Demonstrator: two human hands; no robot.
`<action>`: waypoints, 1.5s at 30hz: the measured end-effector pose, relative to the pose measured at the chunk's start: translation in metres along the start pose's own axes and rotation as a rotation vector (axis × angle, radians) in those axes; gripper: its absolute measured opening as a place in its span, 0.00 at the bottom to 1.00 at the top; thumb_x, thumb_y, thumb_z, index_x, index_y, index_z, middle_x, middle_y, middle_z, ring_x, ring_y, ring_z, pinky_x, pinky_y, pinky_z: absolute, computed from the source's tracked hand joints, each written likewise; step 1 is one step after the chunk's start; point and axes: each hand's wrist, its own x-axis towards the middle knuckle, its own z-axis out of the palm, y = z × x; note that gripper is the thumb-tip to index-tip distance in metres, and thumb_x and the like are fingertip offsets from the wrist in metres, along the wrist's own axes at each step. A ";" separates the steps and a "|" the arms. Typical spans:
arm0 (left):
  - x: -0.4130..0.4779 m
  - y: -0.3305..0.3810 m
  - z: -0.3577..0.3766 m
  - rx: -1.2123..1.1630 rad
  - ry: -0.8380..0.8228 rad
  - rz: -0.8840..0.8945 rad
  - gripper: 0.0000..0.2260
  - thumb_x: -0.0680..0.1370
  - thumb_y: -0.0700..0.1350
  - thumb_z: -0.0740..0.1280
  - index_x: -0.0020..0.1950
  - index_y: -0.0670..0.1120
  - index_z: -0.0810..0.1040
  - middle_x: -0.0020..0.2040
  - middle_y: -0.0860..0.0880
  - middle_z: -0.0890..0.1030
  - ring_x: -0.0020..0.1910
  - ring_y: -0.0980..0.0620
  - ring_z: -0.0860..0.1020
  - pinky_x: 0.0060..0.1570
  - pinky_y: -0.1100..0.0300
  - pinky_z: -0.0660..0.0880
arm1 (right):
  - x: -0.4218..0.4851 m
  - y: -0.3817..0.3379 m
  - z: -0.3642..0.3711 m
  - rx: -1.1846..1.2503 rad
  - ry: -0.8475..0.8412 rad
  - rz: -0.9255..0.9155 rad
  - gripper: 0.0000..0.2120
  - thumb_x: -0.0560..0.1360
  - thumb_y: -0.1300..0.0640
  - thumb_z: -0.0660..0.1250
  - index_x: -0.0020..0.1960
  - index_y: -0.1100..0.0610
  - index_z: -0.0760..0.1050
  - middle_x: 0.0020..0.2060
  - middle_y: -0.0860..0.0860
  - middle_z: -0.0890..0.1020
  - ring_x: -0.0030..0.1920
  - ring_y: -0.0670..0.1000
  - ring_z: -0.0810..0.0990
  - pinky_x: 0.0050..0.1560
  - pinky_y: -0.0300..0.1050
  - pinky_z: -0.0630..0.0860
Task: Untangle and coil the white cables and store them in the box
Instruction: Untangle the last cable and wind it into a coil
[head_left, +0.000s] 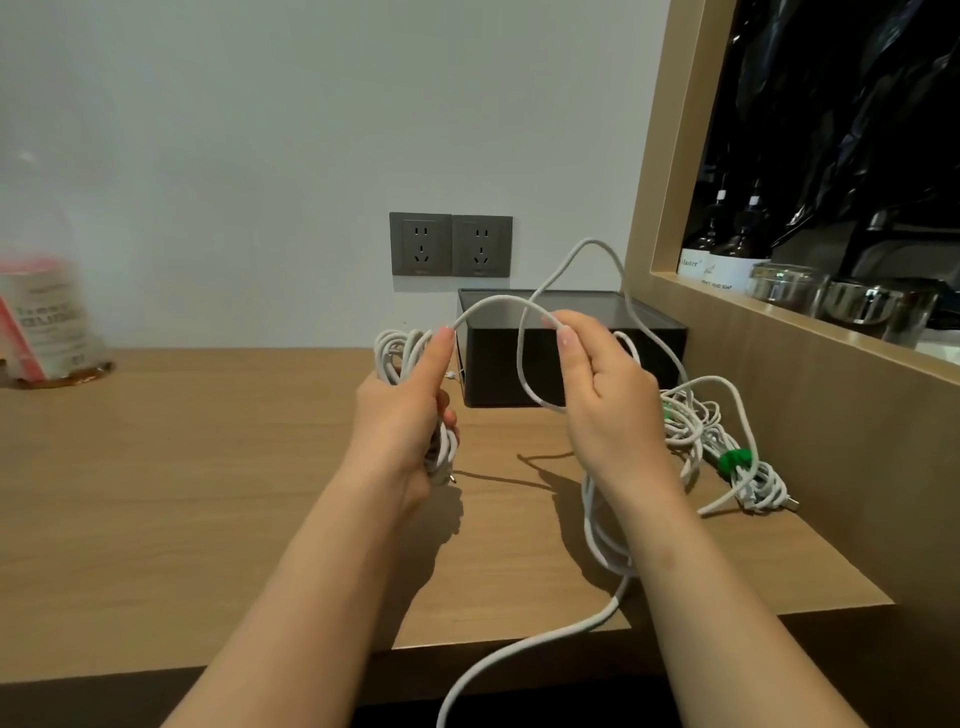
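In the head view, the left hand (402, 415) is clenched around a coiled bundle of thin white cable (400, 358), held above the light wooden desk (208, 493), while the right hand (605, 400) pinches a strand of that cable between thumb and fingers, the strand arching between both hands. Behind them the open black rectangular box (519, 374) stands against the wall, below two grey wall sockets (451, 245). A second tangle of white cables with green clips (727, 457) lies on the desk just right of the box.
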 end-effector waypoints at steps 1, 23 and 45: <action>0.002 0.001 0.002 -0.025 0.002 -0.009 0.15 0.72 0.56 0.71 0.42 0.45 0.73 0.23 0.52 0.69 0.22 0.56 0.67 0.24 0.63 0.68 | 0.001 0.001 0.006 0.026 0.012 0.027 0.12 0.81 0.51 0.53 0.59 0.50 0.73 0.32 0.46 0.76 0.34 0.46 0.74 0.36 0.45 0.70; 0.027 -0.010 0.000 -0.092 0.064 -0.028 0.27 0.61 0.61 0.74 0.48 0.45 0.72 0.31 0.48 0.71 0.30 0.51 0.70 0.29 0.58 0.71 | -0.009 0.006 0.035 -0.129 -0.318 -0.235 0.05 0.77 0.51 0.64 0.48 0.48 0.78 0.38 0.44 0.82 0.41 0.45 0.77 0.50 0.41 0.60; 0.041 0.012 -0.021 -0.692 0.267 -0.076 0.10 0.76 0.34 0.55 0.35 0.43 0.64 0.29 0.46 0.69 0.19 0.54 0.72 0.26 0.60 0.78 | 0.004 0.027 0.003 -0.451 -0.466 -0.032 0.07 0.75 0.47 0.65 0.54 0.40 0.73 0.39 0.40 0.76 0.51 0.46 0.70 0.50 0.44 0.56</action>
